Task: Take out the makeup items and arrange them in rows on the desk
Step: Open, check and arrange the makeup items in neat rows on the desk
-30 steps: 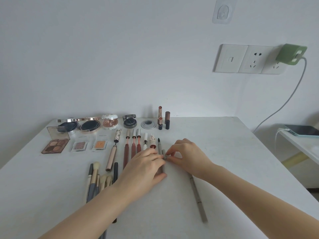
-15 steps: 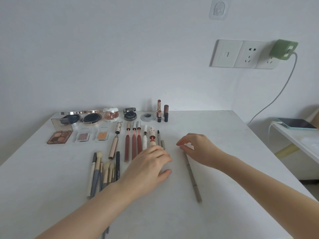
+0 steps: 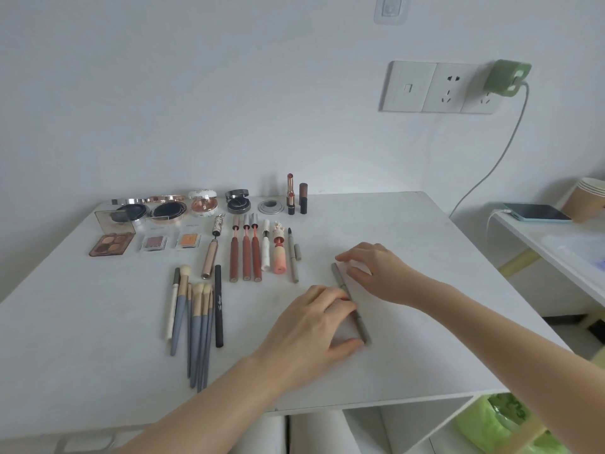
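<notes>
A long grey pencil [image 3: 341, 280] lies slanted on the white desk [image 3: 409, 231], right of the rows. My left hand [image 3: 311, 326] is on it, fingers over its middle and thumb by its near end. My right hand [image 3: 376, 270] has its fingers apart, with the fingertips at the pencil's far end. Laid out to the left are compacts [image 3: 167, 209], eyeshadow palettes [image 3: 111, 245], two upright lipsticks [image 3: 290, 194], a row of lip pens [image 3: 246, 253], a short grey pencil [image 3: 292, 257] with its cap beside it, and several brushes [image 3: 193, 316].
A side table at the right holds a phone [image 3: 537, 213] and stacked paper cups [image 3: 591, 198]. A green charger [image 3: 505, 78] sits in the wall socket, its cable running down to the phone. A green bag [image 3: 501, 424] shows below the desk's front edge.
Both hands left the short grey pencil in the row and moved right. My left hand came down on the long grey pencil; my right hand drew back to its far end.
</notes>
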